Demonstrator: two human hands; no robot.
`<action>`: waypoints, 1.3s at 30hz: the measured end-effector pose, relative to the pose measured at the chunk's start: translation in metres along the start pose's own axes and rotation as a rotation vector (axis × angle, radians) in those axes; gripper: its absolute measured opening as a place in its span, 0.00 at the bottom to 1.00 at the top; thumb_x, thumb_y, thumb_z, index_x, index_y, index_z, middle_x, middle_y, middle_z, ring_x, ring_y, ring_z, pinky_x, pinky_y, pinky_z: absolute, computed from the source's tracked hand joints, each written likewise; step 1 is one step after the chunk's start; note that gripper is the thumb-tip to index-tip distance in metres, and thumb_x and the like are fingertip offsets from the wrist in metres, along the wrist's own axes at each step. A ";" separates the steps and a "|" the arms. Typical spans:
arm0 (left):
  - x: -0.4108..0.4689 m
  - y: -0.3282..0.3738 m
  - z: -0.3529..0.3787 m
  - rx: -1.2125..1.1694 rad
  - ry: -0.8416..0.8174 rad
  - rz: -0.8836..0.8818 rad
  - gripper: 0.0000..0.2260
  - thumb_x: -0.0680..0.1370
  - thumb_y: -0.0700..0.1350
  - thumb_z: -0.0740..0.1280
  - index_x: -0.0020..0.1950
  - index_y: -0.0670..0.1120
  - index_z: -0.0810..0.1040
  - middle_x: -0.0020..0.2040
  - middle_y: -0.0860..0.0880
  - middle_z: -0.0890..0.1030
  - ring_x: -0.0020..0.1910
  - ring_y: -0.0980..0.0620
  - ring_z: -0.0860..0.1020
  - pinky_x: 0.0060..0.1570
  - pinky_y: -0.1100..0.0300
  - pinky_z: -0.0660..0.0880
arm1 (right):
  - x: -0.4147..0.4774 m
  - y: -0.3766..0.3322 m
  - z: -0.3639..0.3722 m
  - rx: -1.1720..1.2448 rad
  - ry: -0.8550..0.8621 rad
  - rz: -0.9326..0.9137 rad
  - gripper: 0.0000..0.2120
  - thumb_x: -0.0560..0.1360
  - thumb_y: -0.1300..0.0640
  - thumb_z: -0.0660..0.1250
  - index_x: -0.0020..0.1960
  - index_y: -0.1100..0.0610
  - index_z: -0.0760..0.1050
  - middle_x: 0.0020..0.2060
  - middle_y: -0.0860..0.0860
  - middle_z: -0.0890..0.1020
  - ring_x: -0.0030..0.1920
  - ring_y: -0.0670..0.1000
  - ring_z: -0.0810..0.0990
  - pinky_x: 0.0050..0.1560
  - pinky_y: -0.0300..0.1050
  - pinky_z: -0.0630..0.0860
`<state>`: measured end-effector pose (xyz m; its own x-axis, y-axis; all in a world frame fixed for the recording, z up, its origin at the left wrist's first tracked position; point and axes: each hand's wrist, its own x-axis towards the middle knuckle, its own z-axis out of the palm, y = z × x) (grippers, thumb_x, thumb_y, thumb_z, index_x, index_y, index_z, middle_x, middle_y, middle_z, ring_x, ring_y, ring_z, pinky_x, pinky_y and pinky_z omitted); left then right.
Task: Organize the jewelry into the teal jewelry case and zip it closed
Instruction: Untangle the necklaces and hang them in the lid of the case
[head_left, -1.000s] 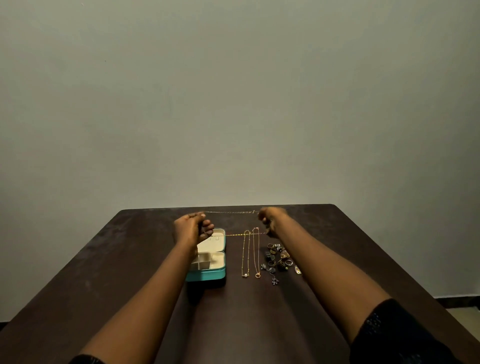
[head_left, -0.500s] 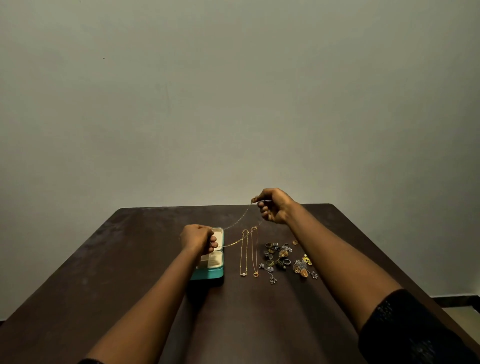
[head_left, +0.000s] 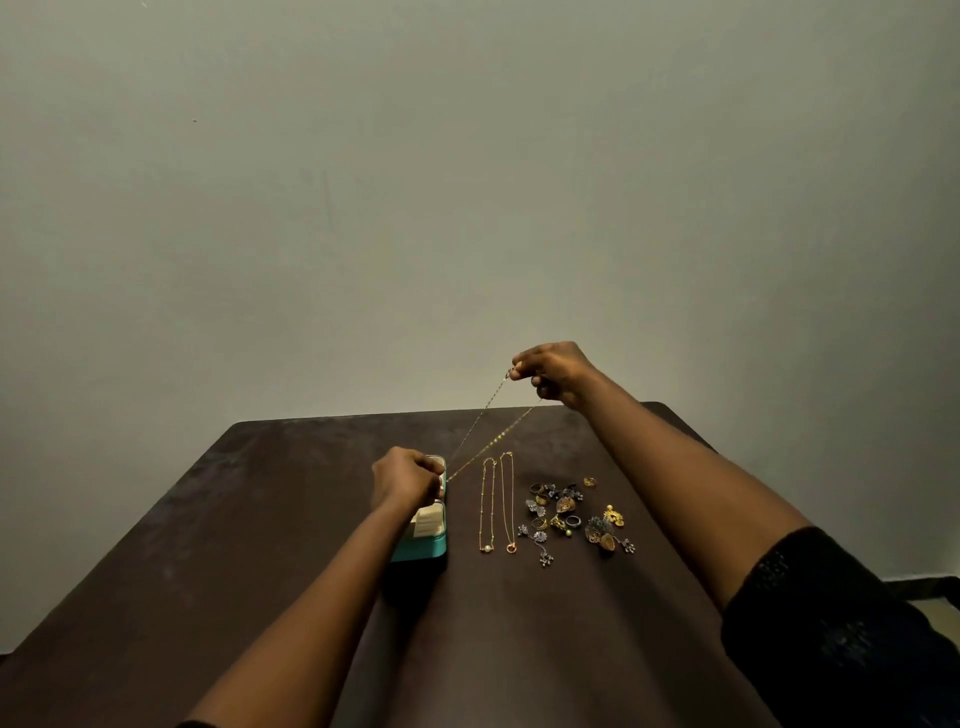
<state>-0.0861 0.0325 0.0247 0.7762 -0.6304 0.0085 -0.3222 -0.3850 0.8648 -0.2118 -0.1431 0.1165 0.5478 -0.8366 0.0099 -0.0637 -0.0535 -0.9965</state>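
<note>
Your left hand (head_left: 408, 477) pinches a thin gold chain (head_left: 488, 427) over the open teal case (head_left: 423, 552). Your right hand (head_left: 556, 371) pinches its other end, raised. Loose jewelry (head_left: 569, 514) lies beside it on the table (head_left: 234, 519).

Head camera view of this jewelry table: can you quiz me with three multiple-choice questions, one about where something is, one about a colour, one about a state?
1. Where do the two flat necklaces lie relative to the teal case?
A. To its left
B. Between it and the pile of rings and earrings
C. Inside it

2. What colour is the case's lining?
A. Cream
B. Red
C. Black

3. What state is the held chain in?
A. Coiled inside the case
B. Dangling from one hand only
C. Stretched between the left hand and the right hand

Answers:
1. B: the necklaces lie right of the case, with the pile further right.
2. A: pale cream compartments show in the open case.
3. C: the chain runs from the low left hand up to the raised right hand.
</note>
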 end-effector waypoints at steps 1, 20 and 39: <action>-0.001 0.000 0.002 0.026 0.003 0.017 0.11 0.71 0.31 0.67 0.35 0.45 0.81 0.35 0.44 0.83 0.34 0.48 0.83 0.41 0.55 0.82 | 0.002 0.001 0.000 -0.026 0.023 -0.013 0.06 0.72 0.72 0.63 0.44 0.65 0.77 0.33 0.58 0.79 0.22 0.46 0.69 0.22 0.33 0.63; 0.007 -0.025 0.041 0.483 -0.190 0.158 0.07 0.75 0.42 0.62 0.39 0.51 0.75 0.45 0.48 0.80 0.52 0.45 0.76 0.60 0.36 0.64 | 0.046 0.059 0.006 -0.131 0.210 -0.014 0.06 0.73 0.69 0.67 0.49 0.68 0.80 0.37 0.59 0.80 0.30 0.49 0.77 0.31 0.40 0.79; -0.005 -0.034 0.052 0.936 -0.096 0.233 0.11 0.77 0.45 0.63 0.59 0.46 0.76 0.59 0.47 0.76 0.65 0.45 0.66 0.67 0.31 0.49 | 0.087 0.087 0.047 -0.702 0.105 -0.129 0.07 0.72 0.66 0.70 0.49 0.62 0.83 0.45 0.59 0.84 0.35 0.49 0.79 0.37 0.38 0.75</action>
<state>-0.1072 0.0131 -0.0306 0.6044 -0.7950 0.0520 -0.7954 -0.5984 0.0961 -0.1301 -0.1949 0.0267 0.5062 -0.8460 0.1675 -0.5439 -0.4639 -0.6992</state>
